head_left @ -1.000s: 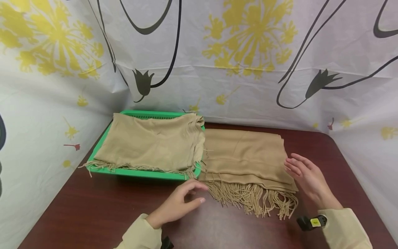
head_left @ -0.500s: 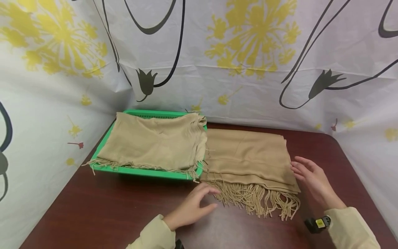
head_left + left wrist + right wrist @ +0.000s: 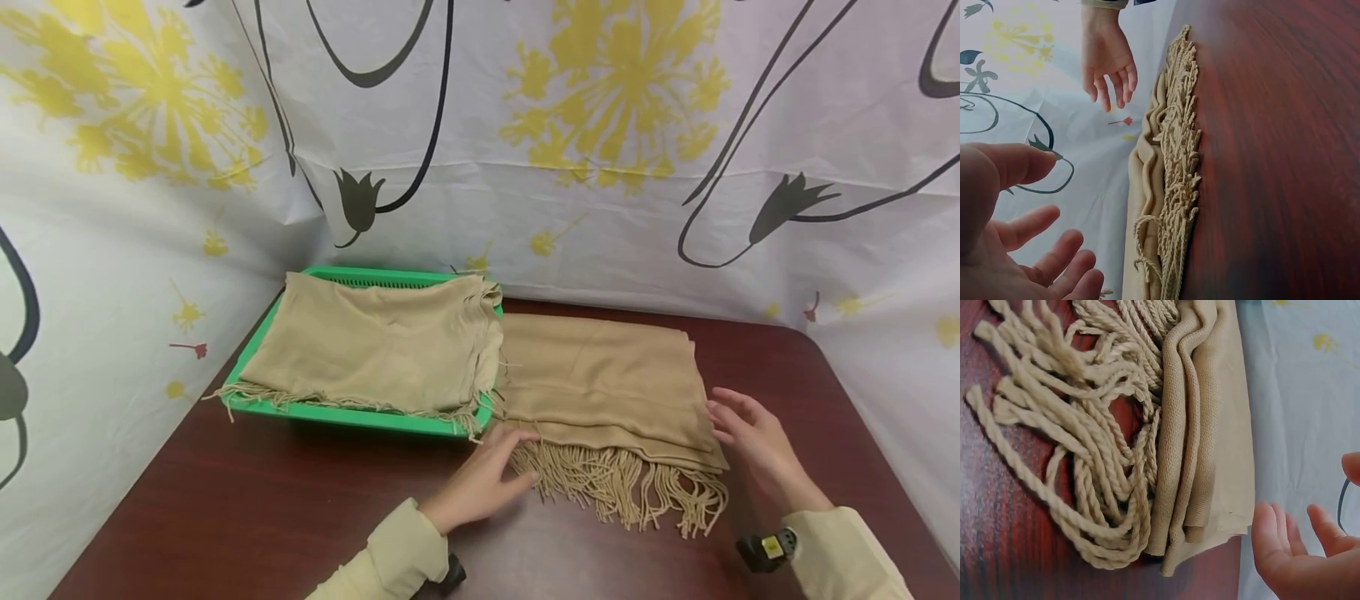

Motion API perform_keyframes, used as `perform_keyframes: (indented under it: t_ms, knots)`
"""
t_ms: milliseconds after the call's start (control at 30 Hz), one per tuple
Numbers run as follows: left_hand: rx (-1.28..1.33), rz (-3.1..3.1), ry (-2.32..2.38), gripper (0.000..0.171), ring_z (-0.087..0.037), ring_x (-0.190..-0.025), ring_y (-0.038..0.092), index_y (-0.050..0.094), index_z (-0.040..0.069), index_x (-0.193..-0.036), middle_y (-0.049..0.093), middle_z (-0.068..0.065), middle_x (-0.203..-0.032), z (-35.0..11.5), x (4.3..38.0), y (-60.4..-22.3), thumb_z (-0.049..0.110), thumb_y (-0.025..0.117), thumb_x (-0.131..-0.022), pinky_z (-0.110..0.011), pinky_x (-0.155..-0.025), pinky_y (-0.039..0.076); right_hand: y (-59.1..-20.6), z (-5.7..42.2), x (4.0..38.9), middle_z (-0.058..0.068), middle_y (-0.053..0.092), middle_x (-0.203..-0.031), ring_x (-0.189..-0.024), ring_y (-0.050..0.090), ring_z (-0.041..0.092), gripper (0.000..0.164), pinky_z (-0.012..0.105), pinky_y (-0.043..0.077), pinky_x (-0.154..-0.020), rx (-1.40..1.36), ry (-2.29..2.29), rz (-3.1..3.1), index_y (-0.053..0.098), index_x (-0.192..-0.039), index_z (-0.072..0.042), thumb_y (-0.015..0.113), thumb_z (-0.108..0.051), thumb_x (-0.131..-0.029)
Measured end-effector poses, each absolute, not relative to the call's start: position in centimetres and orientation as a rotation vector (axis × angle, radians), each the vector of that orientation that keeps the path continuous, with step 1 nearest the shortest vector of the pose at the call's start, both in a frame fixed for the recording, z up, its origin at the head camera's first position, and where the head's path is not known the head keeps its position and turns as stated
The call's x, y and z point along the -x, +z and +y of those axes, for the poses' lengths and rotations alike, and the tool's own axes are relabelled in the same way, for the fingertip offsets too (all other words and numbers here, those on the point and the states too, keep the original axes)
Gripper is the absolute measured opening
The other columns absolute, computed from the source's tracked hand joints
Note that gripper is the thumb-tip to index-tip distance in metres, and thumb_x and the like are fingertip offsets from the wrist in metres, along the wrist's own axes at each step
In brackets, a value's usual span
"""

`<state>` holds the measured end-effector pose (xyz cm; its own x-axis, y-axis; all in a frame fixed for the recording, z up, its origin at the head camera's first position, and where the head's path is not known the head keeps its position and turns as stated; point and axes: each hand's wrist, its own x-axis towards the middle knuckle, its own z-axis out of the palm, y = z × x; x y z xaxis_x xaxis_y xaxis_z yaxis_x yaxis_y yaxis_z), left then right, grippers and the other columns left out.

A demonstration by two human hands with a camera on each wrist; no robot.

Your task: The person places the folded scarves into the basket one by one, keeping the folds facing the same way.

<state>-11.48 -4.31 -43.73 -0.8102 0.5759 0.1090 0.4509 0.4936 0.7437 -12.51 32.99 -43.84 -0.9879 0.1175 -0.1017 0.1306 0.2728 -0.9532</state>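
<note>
Head view: we record a flower-printed curtain (image 3: 585, 279) hanging behind a dark red table (image 3: 225, 517). On the table stands a green plastic basket (image 3: 337, 414), bearing a folded beige shawl (image 3: 375, 342) whose thin tassels (image 3: 322, 400) reach over the near rim. Just right of the basket, the tan fringed shawl (image 3: 600, 375) lies folded flat on the table; whether it runs under the basket we cannot tell. We find the hands apart, fingers loosely bent, neither gripping anything. The left hand (image 3: 483, 479) is at the shawl's near left corner, the right hand (image 3: 761, 442) beside its right edge; contact there we cannot confirm. Twisted fringe (image 3: 600, 487) lies along the near edge. We judge the step in hand to be positioning at both sides; a next move would call for matched holds beneath the folded layers.
</note>
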Motion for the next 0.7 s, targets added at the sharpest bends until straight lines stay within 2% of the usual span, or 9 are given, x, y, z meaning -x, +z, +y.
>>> perform_keyframes:
  t_ms: [267, 333, 400, 500, 600, 633, 700]
  knots:
    - [-0.819, 2.611, 1.24, 0.053, -0.025, -0.104, 0.049, 0.036, 0.014, -0.132, 0.031, -0.006, -0.125, -3.5, 12.0, -43.8, 0.026, 0.058, -0.086, -0.039, -0.084, 0.043, -43.5, 33.1, 12.3, -0.025, 0.05, -0.095, -0.084, 0.051, -0.012, 0.025, 0.015, 0.047, -0.069, -0.158, -1.983, 2.394, 0.04, -0.115, -0.025, 0.049, -0.025, -0.091]
    - [-0.808, 2.612, 1.241, 0.054, -0.025, -0.102, 0.05, 0.034, 0.014, -0.133, 0.03, -0.006, -0.127, -3.3, 12.1, -43.9, 0.027, 0.057, -0.086, -0.038, -0.083, 0.044, -43.4, 33.2, 12.3, -0.025, 0.05, -0.095, -0.085, 0.05, -0.012, 0.027, 0.015, 0.047, -0.069, -0.159, -1.96, 2.404, 0.039, -0.117, -0.023, 0.048, -0.026, -0.092]
    - [-0.793, 2.609, 1.255, 0.055, -0.025, -0.098, 0.051, 0.033, 0.013, -0.134, 0.029, -0.007, -0.128, -3.1, 12.4, -44.0, 0.027, 0.057, -0.087, -0.034, -0.078, 0.046, -43.3, 33.2, 12.4, -0.023, 0.049, -0.097, -0.086, 0.05, -0.012, 0.036, 0.016, 0.047, -0.07, -0.171, -1.915, 2.419, 0.037, -0.125, -0.017, 0.047, -0.027, -0.092]
    - [-0.769, 2.59, 1.296, 0.054, -0.026, -0.096, 0.052, 0.032, 0.013, -0.133, 0.029, -0.009, -0.128, -2.8, 12.9, -44.1, 0.025, 0.057, -0.087, -0.032, -0.072, 0.046, -43.3, 33.2, 12.4, 0.001, 0.05, -0.112, -0.086, 0.048, -0.013, 0.054, 0.017, 0.046, -0.071, -0.192, -1.767, 2.483, 0.025, -0.137, -0.004, 0.045, -0.029, -0.093]
    - [-0.729, 2.577, 1.316, 0.054, -0.028, -0.1, 0.05, 0.032, 0.013, -0.133, 0.03, -0.012, -0.128, -2.5, 13.6, -44.5, 0.024, 0.057, -0.086, -0.033, -0.074, 0.046, -43.2, 33.2, 12.5, 0.028, 0.034, -0.127, -0.085, 0.044, -0.015, 0.065, 0.018, 0.046, -0.072, -0.201, -1.61, 2.525, 0.013, -0.138, 0.006, 0.041, -0.032, -0.094]
    - [-0.721, 2.577, 1.318, 0.054, -0.029, -0.103, 0.049, 0.032, 0.012, -0.133, 0.031, -0.014, -0.127, -2.4, 13.8, -44.6, 0.023, 0.058, -0.086, -0.035, -0.077, 0.046, -43.3, 33.2, 12.5, 0.033, 0.028, -0.129, -0.084, 0.044, -0.015, 0.066, 0.018, 0.045, -0.071, -0.198, -1.571, 2.531, 0.011, -0.137, 0.009, 0.041, -0.032, -0.094]
    - [-0.701, 2.574, 1.32, 0.054, -0.03, -0.105, 0.048, 0.032, 0.011, -0.132, 0.033, -0.016, -0.127, -2.3, 14.2, -44.9, 0.023, 0.058, -0.086, -0.038, -0.08, 0.044, -43.5, 33.3, 12.5, 0.036, 0.025, -0.13, -0.084, 0.042, -0.015, 0.068, 0.02, 0.045, -0.073, -0.207, -1.516, 2.526, 0.01, -0.136, 0.011, 0.039, -0.033, -0.094]
